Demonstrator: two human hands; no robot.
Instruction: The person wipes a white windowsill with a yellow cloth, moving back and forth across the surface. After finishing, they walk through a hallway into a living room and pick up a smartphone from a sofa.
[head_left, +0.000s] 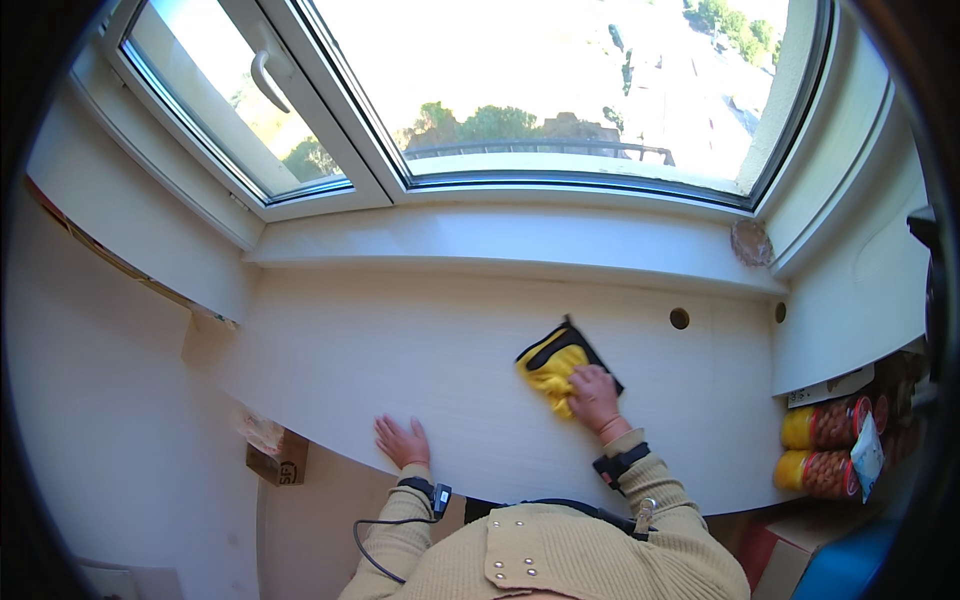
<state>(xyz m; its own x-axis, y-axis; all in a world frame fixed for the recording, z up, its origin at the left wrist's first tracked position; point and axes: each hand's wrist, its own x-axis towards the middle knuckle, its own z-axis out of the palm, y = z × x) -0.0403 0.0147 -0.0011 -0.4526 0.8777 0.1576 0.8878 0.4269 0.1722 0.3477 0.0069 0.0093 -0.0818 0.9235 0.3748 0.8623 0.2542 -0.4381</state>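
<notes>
A yellow cloth with black edging (553, 367) lies bunched on the pale desktop (480, 330), right of the middle. My right hand (596, 401) grips its near right part, the fingers curled into the fabric. Flat on the desktop near its front edge rests my left hand (403, 442), holding nothing, with its fingers slightly spread. Dark bands with small devices sit on both wrists, and a cable runs from the left one.
Behind the desktop runs a white sill (495, 232) below a window with a handle (268, 81). A round cable hole (679, 319) pierces the desktop at right. Jars with yellow lids (829, 474) stand beside its right end. A cardboard box (279, 457) sits low at left.
</notes>
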